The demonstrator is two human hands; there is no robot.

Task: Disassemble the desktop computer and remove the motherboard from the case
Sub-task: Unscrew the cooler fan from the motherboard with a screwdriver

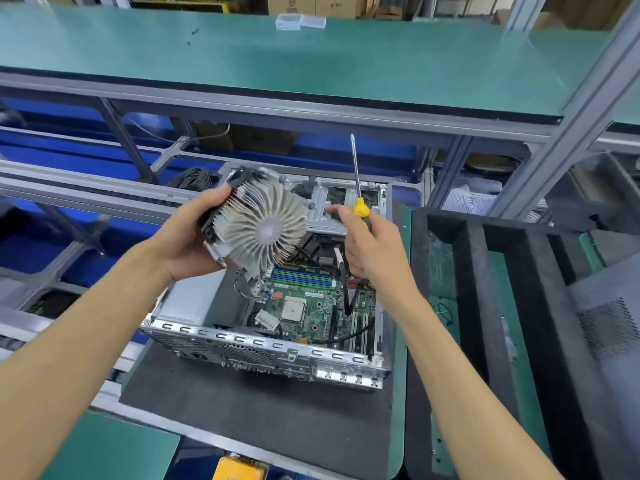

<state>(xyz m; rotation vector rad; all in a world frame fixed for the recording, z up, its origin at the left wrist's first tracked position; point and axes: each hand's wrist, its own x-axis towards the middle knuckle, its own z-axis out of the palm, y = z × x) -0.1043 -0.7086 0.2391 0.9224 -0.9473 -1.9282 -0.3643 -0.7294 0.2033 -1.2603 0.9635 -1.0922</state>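
A: Entry, left side first. What is the left hand (188,237) doing?

B: It grips the cooler (258,226), fingers curled round its dark fan side, thumb at the top. The cooler is lifted clear above the open case (266,344), tilted so its round fan of pale metal fins faces the camera. A thin wire (242,285) hangs from under the cooler toward the board.

A: And the board?

B: The motherboard (311,306) lies flat inside the case, green, with the bare square processor (293,309) near its middle. Blue and green memory slots (303,277) sit just beyond it. Black cables (349,299) cross the right part of the board.

A: Where does the case sit?

B: On a dark mat (242,410) on the green bench, side panel off, rear grille toward the camera.

A: Right hand (369,244)?

B: It holds a screwdriver (356,188), yellow handle pinched in the fingers, shaft pointing up and away. The hand hovers over the case's right half, touching nothing else. The grip itself is partly hidden; probably thumb against forefinger.

A: Further right?

B: A black foam tray (485,306) with long slots, just beside the mat.
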